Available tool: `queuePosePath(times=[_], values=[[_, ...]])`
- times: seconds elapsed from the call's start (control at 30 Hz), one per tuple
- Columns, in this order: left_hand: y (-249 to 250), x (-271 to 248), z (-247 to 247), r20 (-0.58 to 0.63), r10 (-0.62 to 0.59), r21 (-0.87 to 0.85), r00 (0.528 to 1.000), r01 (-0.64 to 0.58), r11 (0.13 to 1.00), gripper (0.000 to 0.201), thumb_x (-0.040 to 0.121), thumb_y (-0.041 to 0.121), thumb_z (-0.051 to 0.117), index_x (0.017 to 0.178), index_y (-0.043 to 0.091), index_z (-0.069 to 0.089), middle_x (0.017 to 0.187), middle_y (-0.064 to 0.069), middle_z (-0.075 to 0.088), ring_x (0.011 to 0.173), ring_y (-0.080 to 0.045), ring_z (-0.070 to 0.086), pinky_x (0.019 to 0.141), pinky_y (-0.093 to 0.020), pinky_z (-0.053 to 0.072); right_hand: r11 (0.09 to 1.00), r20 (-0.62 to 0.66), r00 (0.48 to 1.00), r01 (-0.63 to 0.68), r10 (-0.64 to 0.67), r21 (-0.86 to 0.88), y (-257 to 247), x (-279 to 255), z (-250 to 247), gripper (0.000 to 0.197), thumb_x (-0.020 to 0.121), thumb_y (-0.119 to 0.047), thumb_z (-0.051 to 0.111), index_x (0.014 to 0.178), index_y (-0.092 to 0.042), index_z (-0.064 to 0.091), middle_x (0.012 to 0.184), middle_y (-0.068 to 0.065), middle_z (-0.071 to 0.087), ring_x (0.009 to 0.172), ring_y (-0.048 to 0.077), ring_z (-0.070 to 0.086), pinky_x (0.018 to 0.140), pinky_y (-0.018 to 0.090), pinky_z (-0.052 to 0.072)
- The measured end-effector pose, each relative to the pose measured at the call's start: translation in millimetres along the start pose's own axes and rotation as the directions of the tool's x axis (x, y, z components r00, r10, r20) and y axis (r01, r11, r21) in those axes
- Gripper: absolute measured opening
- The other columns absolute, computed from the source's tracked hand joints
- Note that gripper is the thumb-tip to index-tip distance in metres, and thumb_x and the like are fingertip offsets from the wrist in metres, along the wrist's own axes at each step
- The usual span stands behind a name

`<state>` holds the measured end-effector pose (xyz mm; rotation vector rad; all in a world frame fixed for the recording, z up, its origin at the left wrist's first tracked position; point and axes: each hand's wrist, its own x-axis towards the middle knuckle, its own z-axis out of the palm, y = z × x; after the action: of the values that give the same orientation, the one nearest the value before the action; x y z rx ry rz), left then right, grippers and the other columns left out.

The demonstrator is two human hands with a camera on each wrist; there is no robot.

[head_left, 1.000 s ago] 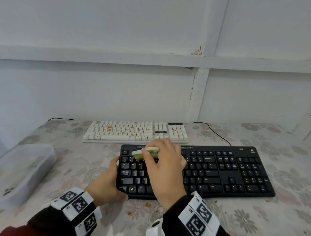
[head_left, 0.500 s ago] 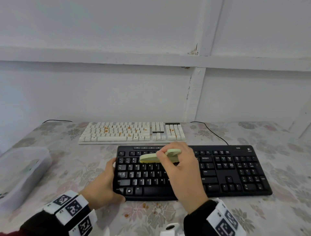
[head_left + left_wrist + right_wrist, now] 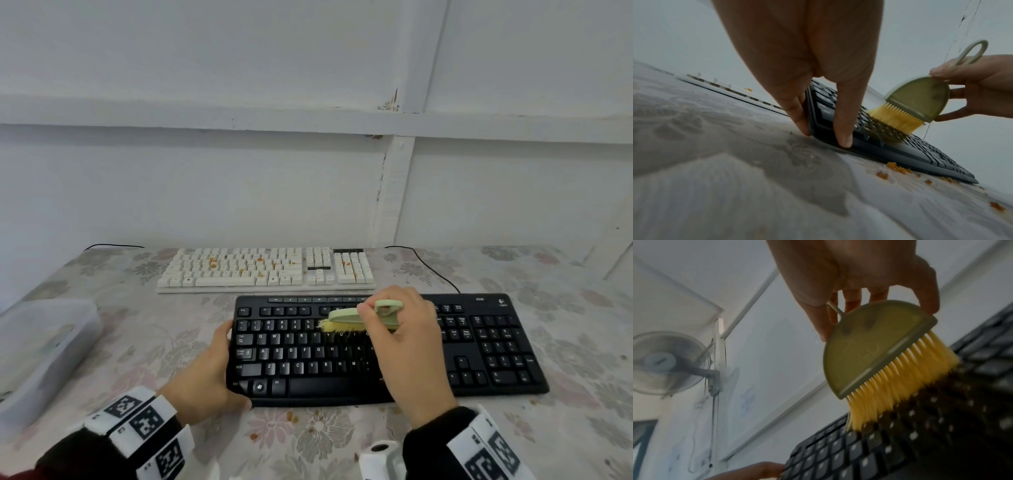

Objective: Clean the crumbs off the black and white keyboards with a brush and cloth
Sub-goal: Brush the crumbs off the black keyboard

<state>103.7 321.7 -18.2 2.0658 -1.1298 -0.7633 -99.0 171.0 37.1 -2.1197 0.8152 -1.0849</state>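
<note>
The black keyboard (image 3: 496, 356) lies across the near part of the table. My left hand (image 3: 219, 370) holds its left end, fingers on the side edge and thumb at the front corner (image 3: 840, 126). My right hand (image 3: 380, 322) pinches a pale green brush (image 3: 346, 317) with yellow bristles (image 3: 898, 386). The bristles rest on the upper key rows near the keyboard's middle (image 3: 896, 120). Behind it lies the white keyboard (image 3: 239, 270), dotted with orange crumbs. No cloth is in view.
Orange crumbs (image 3: 291, 416) lie on the flowered tablecloth in front of the black keyboard (image 3: 894, 167). A clear plastic box (image 3: 44, 342) stands at the left edge. A black cable (image 3: 431, 267) runs back to the white wall. A wall fan (image 3: 663, 363) hangs high up.
My right hand has swept the brush to the right along the black keyboard's upper rows, from the left part to the middle. The left hand has kept its hold.
</note>
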Motion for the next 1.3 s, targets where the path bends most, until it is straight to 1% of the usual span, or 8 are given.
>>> queuePosePath(times=[0.13,0.3,0.47,0.67,0.77,0.87,1.07,1.3], values=[[3,-1,-1,0.003,0.003,-0.002,1.000,-0.003,1.000,0.117,0.060,0.011,0.078,0.142,0.028,-0.003,0.117,0.020,0.045,0.100,-0.009,0.059,0.088,-0.026,0.049,0.991,0.044,0.999,0.000,-0.006,0.133,0,1,-7,0.009,0.084,-0.029,0.062,0.075,-0.032,0.059,0.086,-0.014,0.056,0.093,0.014,0.051,0.084,0.040,0.045],[5,-2,0,0.000,-0.007,-0.009,1.000,0.007,1.000,0.115,0.063,0.005,0.077,0.142,0.030,-0.003,0.116,0.017,0.048,0.100,-0.010,0.059,0.087,-0.024,0.049,0.999,-0.039,0.999,-0.005,0.003,-0.035,16,4,-25,0.007,0.082,-0.038,0.056,0.077,-0.033,0.057,0.088,-0.015,0.055,0.091,0.014,0.049,0.084,0.043,0.045],[4,-2,0,0.005,-0.009,-0.018,1.000,0.009,1.000,0.117,0.058,0.009,0.077,0.142,0.031,-0.002,0.118,0.017,0.048,0.101,-0.012,0.059,0.090,-0.028,0.049,0.979,-0.046,0.999,-0.012,0.021,0.203,11,8,-35,0.008,0.084,-0.027,0.064,0.078,-0.030,0.059,0.086,-0.010,0.059,0.089,0.015,0.057,0.079,0.031,0.047],[5,-2,1,0.006,-0.021,0.003,1.000,0.021,1.000,0.116,0.061,0.007,0.077,0.142,0.030,-0.003,0.116,0.018,0.048,0.101,-0.009,0.058,0.090,-0.025,0.047,0.995,0.026,1.000,-0.020,0.018,0.094,28,6,-35,0.010,0.084,-0.030,0.062,0.075,-0.030,0.058,0.085,-0.008,0.059,0.090,0.019,0.054,0.081,0.040,0.047],[5,-2,1,0.002,-0.025,0.016,1.000,0.025,1.000,0.114,0.064,0.005,0.077,0.141,0.031,-0.002,0.115,0.019,0.048,0.101,-0.007,0.057,0.086,-0.020,0.045,1.000,-0.036,0.999,-0.003,0.003,0.007,34,12,-49,0.013,0.085,-0.025,0.063,0.074,-0.028,0.056,0.083,-0.009,0.058,0.088,0.016,0.054,0.077,0.029,0.046],[3,-1,2,-0.004,-0.010,-0.004,1.000,0.010,1.000,0.115,0.056,0.014,0.077,0.139,0.036,0.000,0.117,0.015,0.051,0.102,-0.010,0.059,0.092,-0.028,0.048,0.992,-0.012,0.999,-0.032,0.034,0.118,30,13,-56,0.014,0.085,-0.018,0.065,0.073,-0.022,0.058,0.081,-0.006,0.060,0.081,0.009,0.055,0.070,0.014,0.043],[-3,2,2,-0.015,0.013,-0.022,1.000,-0.014,1.000,0.110,0.056,0.010,0.076,0.133,0.046,0.006,0.119,0.013,0.054,0.103,-0.008,0.060,0.091,-0.027,0.049,0.986,-0.069,0.992,-0.096,0.107,0.136,47,18,-68,0.017,0.084,-0.017,0.067,0.072,-0.025,0.058,0.085,-0.002,0.060,0.089,0.022,0.057,0.080,0.032,0.046],[2,-1,2,-0.035,0.039,0.026,0.999,-0.038,0.999,0.103,0.065,0.000,0.075,0.113,0.059,0.005,0.116,0.016,0.052,0.098,-0.004,0.059,0.074,-0.012,0.044,0.981,-0.021,0.992,-0.119,0.124,0.152,51,15,-75,0.011,0.084,-0.020,0.067,0.076,-0.023,0.060,0.082,-0.007,0.060,0.083,0.016,0.057,0.072,0.024,0.044]])
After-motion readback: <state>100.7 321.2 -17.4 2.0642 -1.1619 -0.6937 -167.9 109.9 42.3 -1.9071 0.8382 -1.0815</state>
